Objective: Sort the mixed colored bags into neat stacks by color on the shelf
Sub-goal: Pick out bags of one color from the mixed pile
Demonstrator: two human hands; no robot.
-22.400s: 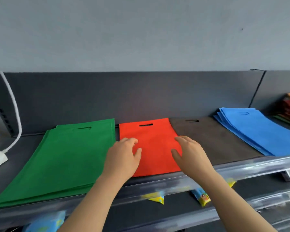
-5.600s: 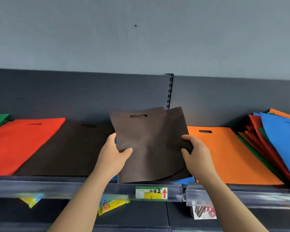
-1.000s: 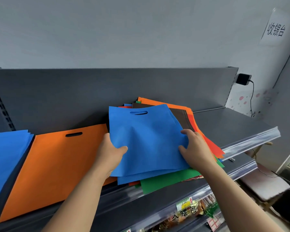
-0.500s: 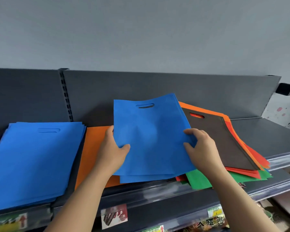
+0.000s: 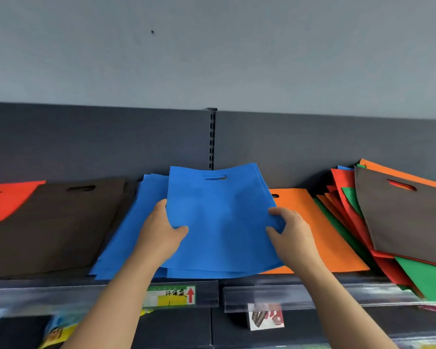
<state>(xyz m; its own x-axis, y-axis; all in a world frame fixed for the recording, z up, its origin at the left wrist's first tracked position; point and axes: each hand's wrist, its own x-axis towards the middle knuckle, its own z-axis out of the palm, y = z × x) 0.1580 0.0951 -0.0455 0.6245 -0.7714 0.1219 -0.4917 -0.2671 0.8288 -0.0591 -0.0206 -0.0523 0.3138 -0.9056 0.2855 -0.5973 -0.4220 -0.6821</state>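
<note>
Held blue bags (image 5: 222,222), blue stack (image 5: 131,235) alongside
The left hand (image 5: 161,230) and right hand (image 5: 290,227) pinch their edges; blue stack at 9 o'clock, left nearer.

We hold blue bags (image 5: 222,222) tilted above the blue stack (image 5: 134,227) on the shelf (image 5: 300,295); a red stack (image 5: 3,200) and brown stack (image 5: 53,222) lie flat to its left, an orange bag (image 5: 320,230) and fanned mixed pile (image 5: 400,217) to its right.

light: soft, even, moderately bright, no clear source | shadows: faint, behind the mixed pile (image 5: 388,215) on the back panel (image 5: 300,147) | glare: pale sheen on price rail (image 5: 300,295) | blur: rail, lower packets (image 5: 58,331) smeared | edges: slight wide-angle bowing
</note>
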